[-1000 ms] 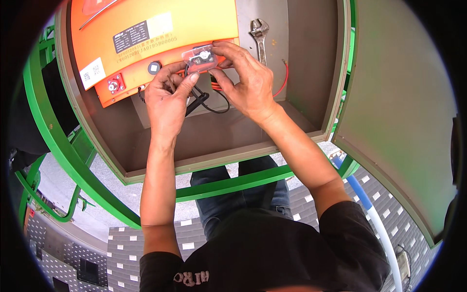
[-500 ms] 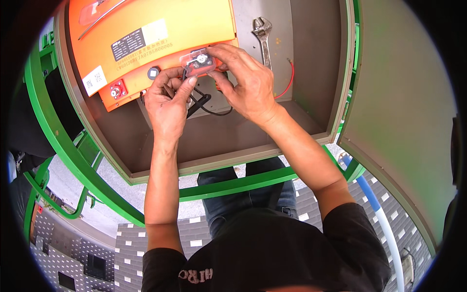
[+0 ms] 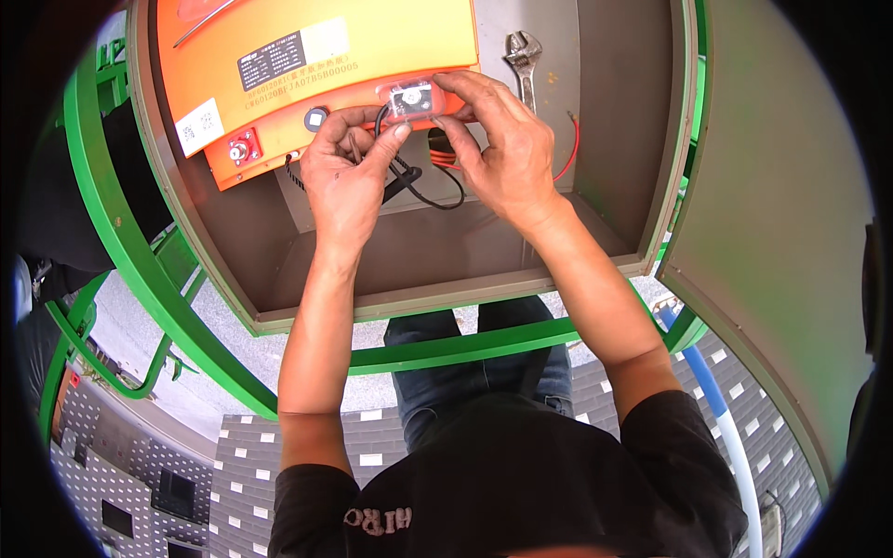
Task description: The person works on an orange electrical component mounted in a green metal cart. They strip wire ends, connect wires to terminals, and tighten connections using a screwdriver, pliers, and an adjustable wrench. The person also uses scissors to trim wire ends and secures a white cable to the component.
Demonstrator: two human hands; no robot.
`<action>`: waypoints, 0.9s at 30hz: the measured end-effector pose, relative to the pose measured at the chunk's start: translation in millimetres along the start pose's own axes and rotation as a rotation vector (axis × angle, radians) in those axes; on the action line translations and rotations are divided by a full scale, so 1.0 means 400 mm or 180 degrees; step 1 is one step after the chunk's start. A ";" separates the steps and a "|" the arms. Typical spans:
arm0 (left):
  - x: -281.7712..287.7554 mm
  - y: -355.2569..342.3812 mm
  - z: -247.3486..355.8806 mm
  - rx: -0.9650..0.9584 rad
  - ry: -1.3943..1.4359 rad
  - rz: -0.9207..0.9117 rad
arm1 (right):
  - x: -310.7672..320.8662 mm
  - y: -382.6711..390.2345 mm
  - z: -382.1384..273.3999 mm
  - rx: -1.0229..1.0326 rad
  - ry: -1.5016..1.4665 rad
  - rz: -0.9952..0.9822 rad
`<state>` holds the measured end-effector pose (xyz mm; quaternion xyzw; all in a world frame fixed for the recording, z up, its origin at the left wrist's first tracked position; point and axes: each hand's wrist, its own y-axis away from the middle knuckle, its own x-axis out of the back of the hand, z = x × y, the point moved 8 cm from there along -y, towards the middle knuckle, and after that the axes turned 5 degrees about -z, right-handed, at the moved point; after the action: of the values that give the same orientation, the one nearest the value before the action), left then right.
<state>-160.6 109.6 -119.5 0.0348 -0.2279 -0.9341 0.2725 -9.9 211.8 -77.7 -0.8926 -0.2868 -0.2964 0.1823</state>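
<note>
L hand [image 3: 344, 181] + R hand [image 3: 512, 153] pinching clear cover [image 3: 411, 99] by its edges, at front of box [image 3: 395, 42]; contact unclear; prob. aligning step; next move needs steady grip, cable [image 3: 381, 113] free

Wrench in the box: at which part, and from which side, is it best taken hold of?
Probably by the handle, just below the wrench head, coming from the right. That stretch is slim, straight and uncovered; the head is wide and uneven. The right hand hides the lower end, and the orange unit is to the left, so the right seems easier.
</note>
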 end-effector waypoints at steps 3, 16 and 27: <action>0.010 0.006 0.003 -0.0013 -0.0203 0.0229 | -0.005 0.000 -0.005 -0.0116 -0.0075 -0.0030; 0.015 0.010 -0.009 -0.0043 0.0087 0.0364 | 0.015 0.005 -0.013 -0.0136 0.0088 0.0012; -0.007 0.003 0.026 -0.0411 -0.0483 0.0072 | -0.003 0.010 -0.008 -0.0459 0.0187 0.0029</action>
<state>-159.5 114.5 -109.9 -0.0562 -0.1875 -0.9437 0.2667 -9.4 206.6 -76.7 -0.8956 -0.2552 -0.3416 0.1273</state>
